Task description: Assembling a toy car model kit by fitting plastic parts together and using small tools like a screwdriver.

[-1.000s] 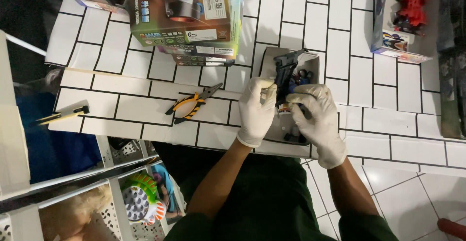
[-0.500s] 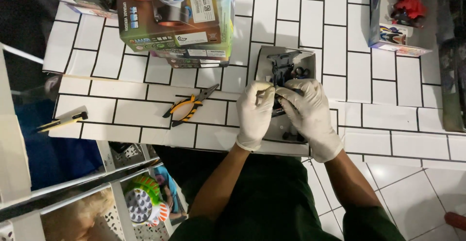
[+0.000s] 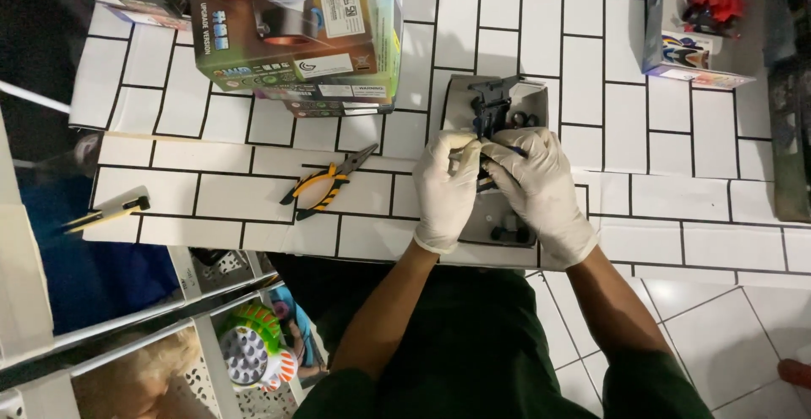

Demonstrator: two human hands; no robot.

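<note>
Both my hands wear white gloves. My left hand and my right hand meet over a shallow grey tray on the white tiled counter. Together they grip a black toy-car chassis that sticks up out of the tray beyond my fingertips. Small dark parts lie in the near end of the tray, between my wrists. What my fingers pinch on the chassis is hidden.
Yellow and black pliers lie left of my left hand. A yellow-handled tool rests at the counter's left edge. A colourful toy box stands at the back, another box with a red toy at the far right. Wire shelves with toys sit below.
The view has shifted slightly. My hands stay over the tray, with the fingertips drawn closer together on the black chassis.
</note>
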